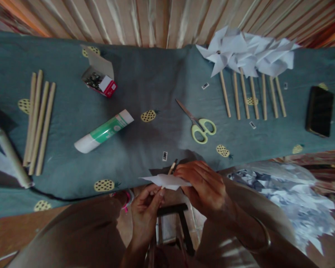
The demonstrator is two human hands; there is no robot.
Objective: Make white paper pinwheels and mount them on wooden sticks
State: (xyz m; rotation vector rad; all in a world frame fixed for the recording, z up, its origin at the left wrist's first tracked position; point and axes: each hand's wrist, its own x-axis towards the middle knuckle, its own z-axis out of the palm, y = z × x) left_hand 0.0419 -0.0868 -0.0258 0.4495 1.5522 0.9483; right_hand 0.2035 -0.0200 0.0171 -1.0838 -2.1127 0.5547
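Note:
Just off the table's near edge, a small folded piece of white paper (pixel 167 180) is between my hands. My right hand (pixel 205 188) is closed on the paper's right side, with the palm turned down. A thin pencil-like stick (pixel 172 167) with a dark tip shows beyond the paper; whether it passes through the paper I cannot tell. The fingertips of my left hand (pixel 145 204) are pinched below the paper, around what looks like the stick's pale near end. Beyond my hands lie scissors (pixel 200 127) with light green handles, their blades nearly together.
Paper pinwheels (pixel 248 56) on sticks lie at the back right, near a dark phone (pixel 320 111). A glue stick (pixel 104 130), an open box of metal pins (pixel 99 80) and several loose sticks (pixel 39 124) lie leftward. A lamp-like white arm (pixel 12 156) stands far left. Paper scraps (pixel 284 197) fill a bag lower right.

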